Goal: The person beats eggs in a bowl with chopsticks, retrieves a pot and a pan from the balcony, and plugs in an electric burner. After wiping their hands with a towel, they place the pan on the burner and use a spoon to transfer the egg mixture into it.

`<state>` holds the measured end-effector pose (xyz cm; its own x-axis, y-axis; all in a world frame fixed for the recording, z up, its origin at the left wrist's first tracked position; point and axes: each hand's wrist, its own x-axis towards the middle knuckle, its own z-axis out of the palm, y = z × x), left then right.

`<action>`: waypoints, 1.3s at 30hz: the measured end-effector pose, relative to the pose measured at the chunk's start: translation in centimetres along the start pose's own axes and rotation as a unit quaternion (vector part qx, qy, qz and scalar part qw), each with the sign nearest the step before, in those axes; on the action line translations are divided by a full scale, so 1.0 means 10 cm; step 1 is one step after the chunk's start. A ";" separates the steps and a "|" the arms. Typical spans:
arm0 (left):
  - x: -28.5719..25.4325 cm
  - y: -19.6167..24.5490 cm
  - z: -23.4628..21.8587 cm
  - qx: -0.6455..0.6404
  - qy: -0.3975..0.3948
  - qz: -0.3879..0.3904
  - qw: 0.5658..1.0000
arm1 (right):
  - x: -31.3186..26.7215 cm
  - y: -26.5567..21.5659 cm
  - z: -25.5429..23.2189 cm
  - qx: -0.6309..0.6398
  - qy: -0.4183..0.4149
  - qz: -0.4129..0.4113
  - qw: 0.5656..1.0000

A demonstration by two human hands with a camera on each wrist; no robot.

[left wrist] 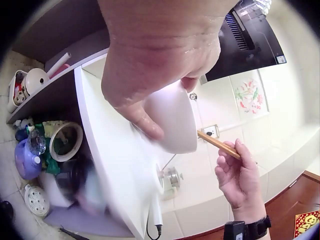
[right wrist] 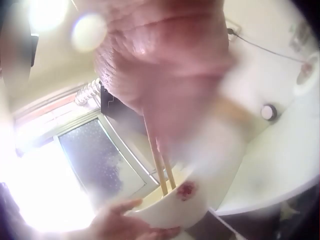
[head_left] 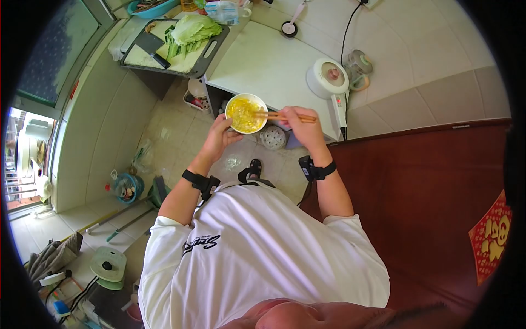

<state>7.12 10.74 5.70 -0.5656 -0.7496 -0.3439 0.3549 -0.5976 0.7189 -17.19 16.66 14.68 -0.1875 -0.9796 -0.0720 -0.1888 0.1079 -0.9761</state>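
A white bowl (head_left: pixel 263 102) of yellow beaten-egg-like mixture (head_left: pixel 244 114) is held in the air before the body by the left hand (head_left: pixel 218 138), thumb at its rim. The left wrist view shows that hand (left wrist: pixel 160 65) curled round the bowl's side (left wrist: pixel 172 120). The right hand (head_left: pixel 304 127) grips wooden chopsticks (head_left: pixel 274 115), whose tips are in the mixture. In the right wrist view the chopsticks (right wrist: pixel 156 155) slant down into the bowl (right wrist: pixel 172 212); the right hand's fingers are blurred there.
A white counter (head_left: pixel 257 60) stands beyond the bowl, bearing a white electric pot (head_left: pixel 327 78). To its left, a cutting board (head_left: pixel 189 64) holds leafy greens (head_left: pixel 194 30) and a cleaver (head_left: pixel 149 43). Shelves under the counter hold a perforated white container (head_left: pixel 273 137). A reddish-brown surface (head_left: pixel 394 181) lies right.
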 end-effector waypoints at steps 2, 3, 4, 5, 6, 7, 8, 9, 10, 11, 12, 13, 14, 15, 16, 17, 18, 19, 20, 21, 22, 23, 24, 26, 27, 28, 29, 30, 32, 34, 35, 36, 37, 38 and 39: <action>0.01 0.03 0.03 0.002 0.013 -0.004 1.000 | -0.03 -0.06 0.01 0.024 0.006 -0.007 1.000; 0.02 0.03 0.03 0.000 0.014 -0.002 1.000 | -0.04 -0.08 0.02 0.048 0.009 -0.010 0.999; 0.01 0.02 0.02 -0.004 0.005 0.006 1.000 | -0.03 -0.08 0.02 0.048 0.007 -0.009 0.999; 0.00 0.01 0.01 -0.007 -0.004 0.012 1.000 | -0.01 -0.07 0.02 0.019 0.008 -0.017 1.000; -0.01 0.00 0.00 -0.006 -0.004 0.010 1.000 | -0.01 -0.07 0.02 -0.010 0.011 -0.026 1.000; 0.01 0.00 -0.01 -0.005 0.004 0.005 1.000 | -0.02 -0.07 0.02 -0.009 0.014 -0.027 1.000; 0.03 0.00 -0.01 -0.007 0.012 0.002 1.000 | -0.02 -0.07 0.03 0.022 0.003 -0.019 1.000; 0.03 0.02 0.01 -0.008 0.012 0.004 1.000 | -0.02 -0.07 0.04 0.053 -0.009 -0.009 0.998; 0.00 0.03 0.03 -0.010 0.007 0.007 1.000 | -0.01 -0.06 0.03 0.052 -0.011 -0.009 0.999; -0.02 0.03 0.04 -0.012 0.003 0.009 1.000 | 0.02 -0.05 0.02 0.024 0.001 -0.021 0.999; -0.04 0.02 0.04 -0.012 0.005 0.007 1.000 | 0.02 -0.03 0.02 -0.003 0.014 -0.032 0.999; -0.02 0.05 0.04 -0.006 0.006 0.005 1.000 | 0.03 -0.02 0.02 -0.001 0.016 -0.034 0.999; -0.01 0.06 0.03 -0.002 0.009 0.005 1.000 | 0.03 -0.02 0.02 0.028 0.016 -0.028 0.999; -0.01 0.07 0.03 -0.002 0.010 0.006 1.000 | 0.03 -0.02 0.03 0.056 0.017 -0.021 0.998; -0.01 0.07 0.03 -0.005 0.004 0.010 1.000 | 0.03 -0.03 0.04 0.056 0.015 -0.020 0.998; -0.02 0.06 0.03 -0.007 -0.002 0.012 1.000 | 0.03 -0.05 0.05 0.046 -0.011 0.008 0.999; -0.01 0.04 0.02 -0.006 -0.003 0.011 1.000 | 0.04 -0.07 0.05 0.036 -0.037 0.035 0.998; 0.01 0.03 -0.01 -0.004 0.002 0.009 1.000 | 0.05 -0.06 0.04 0.036 -0.036 0.034 0.998; 0.03 0.02 -0.03 -0.001 0.007 0.008 1.000 | 0.06 -0.05 0.01 0.060 -0.022 0.017 0.998; 0.03 0.03 -0.01 -0.002 0.007 0.009 1.000 | 0.07 -0.04 0.01 0.083 -0.009 0.002 0.996; 0.01 0.04 0.00 -0.004 0.006 0.011 1.000 | 0.07 -0.04 0.01 0.083 -0.010 0.002 0.997; 0.00 0.04 0.01 -0.007 0.004 0.012 1.000 | 0.07 -0.05 0.04 0.053 -0.034 0.010 0.998; 0.00 0.03 0.00 -0.006 0.004 0.011 1.000 | 0.07 -0.06 0.05 0.025 -0.056 0.018 0.998; 0.04 0.01 -0.03 -0.007 0.011 0.011 1.000 | 0.08 -0.03 0.03 0.047 -0.036 0.011 0.998; 0.04 0.03 -0.01 -0.007 0.011 0.011 1.000 | 0.09 -0.03 0.02 0.069 -0.016 0.005 0.997; 0.03 0.04 0.01 -0.003 0.011 0.012 1.000 | 0.08 -0.03 0.03 0.069 -0.017 0.006 0.997; 0.01 0.04 0.02 0.001 0.011 0.012 1.000 | 0.07 -0.05 0.05 0.042 -0.041 0.014 0.998; 0.01 0.02 0.00 0.002 0.012 0.011 1.000 | 0.07 -0.06 0.06 0.017 -0.063 0.021 0.998; 0.05 -0.01 -0.05 0.000 0.012 0.010 1.000 | 0.08 -0.03 0.02 0.036 -0.048 0.007 0.998; 0.03 0.01 -0.01 0.003 0.012 0.010 1.000 | 0.07 -0.01 0.01 0.053 -0.033 -0.006 0.998; 0.02 0.02 0.00 0.006 0.014 0.011 1.000 | 0.06 -0.01 0.01 0.037 -0.061 0.010 0.997; 0.02 0.01 -0.01 0.006 0.014 0.010 1.000 | 0.06 0.00 0.02 0.021 -0.089 0.025 0.995; 0.02 0.00 -0.02 0.005 0.017 0.013 1.000 | 0.06 0.01 0.01 0.022 -0.089 0.025 0.995; 0.03 0.00 -0.02 0.005 0.020 0.016 1.000 | 0.07 0.02 0.00 0.036 -0.054 0.002 0.998; 0.03 0.01 -0.01 0.005 0.019 0.016 1.000 | 0.07 0.03 -0.01 0.049 -0.020 -0.019 0.998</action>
<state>7.02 10.44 5.60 -0.5251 -0.7785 -0.3439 0.3641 -0.5707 0.7360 -17.43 16.06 14.33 -0.1434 -0.9888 -0.0403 -0.0988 0.0548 -0.9936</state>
